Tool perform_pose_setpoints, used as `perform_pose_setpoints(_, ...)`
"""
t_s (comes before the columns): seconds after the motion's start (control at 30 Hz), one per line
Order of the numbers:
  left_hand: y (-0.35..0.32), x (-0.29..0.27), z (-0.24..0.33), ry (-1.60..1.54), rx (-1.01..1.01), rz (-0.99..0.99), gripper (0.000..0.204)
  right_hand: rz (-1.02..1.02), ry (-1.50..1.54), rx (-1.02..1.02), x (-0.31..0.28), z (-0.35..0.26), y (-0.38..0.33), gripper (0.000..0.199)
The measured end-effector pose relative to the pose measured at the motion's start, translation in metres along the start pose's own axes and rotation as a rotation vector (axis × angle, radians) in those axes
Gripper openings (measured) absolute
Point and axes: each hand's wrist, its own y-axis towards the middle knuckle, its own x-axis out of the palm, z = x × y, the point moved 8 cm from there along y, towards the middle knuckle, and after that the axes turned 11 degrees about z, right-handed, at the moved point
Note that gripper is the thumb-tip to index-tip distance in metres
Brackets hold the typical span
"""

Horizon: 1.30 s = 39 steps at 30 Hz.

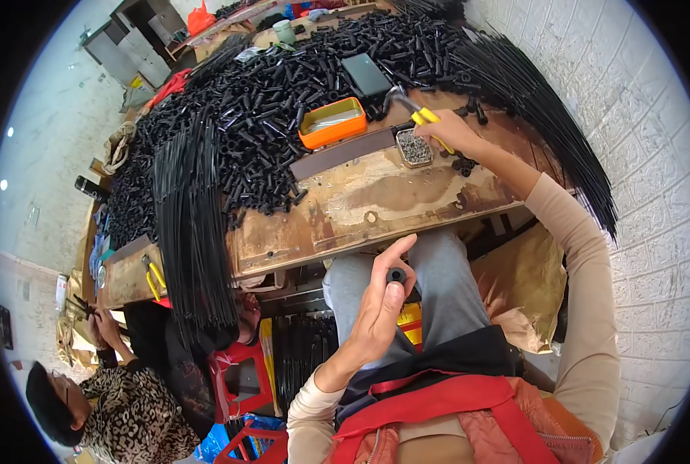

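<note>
Tube: short black tube point(396, 275) in your left hand point(379, 305), held over your lap just below the bench edge point(322, 247); open end faces the camera, long axis runs down into the fist.
Left hand: fingers curled around the tube, thumb up beside it, forearm coming up from lower left.
Right hand: your right hand point(451, 131) grips a hammer point(410, 108) by its yellow handle, arm stretched out over the bench.
Hammer: head points up-left, beside a small tin of rivets point(414, 147).
Nearby: orange tray point(332, 122), heap of black tubes point(260, 100).
</note>
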Motion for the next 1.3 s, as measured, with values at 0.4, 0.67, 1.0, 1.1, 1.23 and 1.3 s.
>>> perform_pose_setpoints(0.4, -0.032, -0.021, -0.005, -0.152, -0.069, 0.160, 0.061, -0.349, 1.124, 0.234, 0.039, -0.087, -0.195, 0.012)
perform_pose_setpoints(0.67, -0.035, 0.008, 0.015, -0.237, -0.041, 0.048, 0.065, -0.205, 1.010, 0.021, 0.041, -0.105, -0.273, 0.016)
perform_pose_setpoints(1.0, -0.037, 0.022, 0.024, -0.214, -0.056, -0.024, 0.066, -0.187, 1.048, -0.013, 0.028, -0.107, -0.283, 0.016)
perform_pose_setpoints(1.1, -0.036, 0.023, 0.023, -0.204, -0.046, -0.020, 0.066, -0.176, 1.039, -0.015, 0.026, -0.106, -0.283, 0.015)
perform_pose_setpoints(1.23, -0.035, 0.022, 0.020, -0.202, -0.072, -0.005, 0.065, -0.169, 0.998, -0.037, 0.026, -0.106, -0.281, 0.014)
perform_pose_setpoints(1.3, -0.034, 0.020, 0.019, -0.205, -0.075, 0.001, 0.065, -0.164, 0.982, -0.049, 0.027, -0.106, -0.280, 0.014)
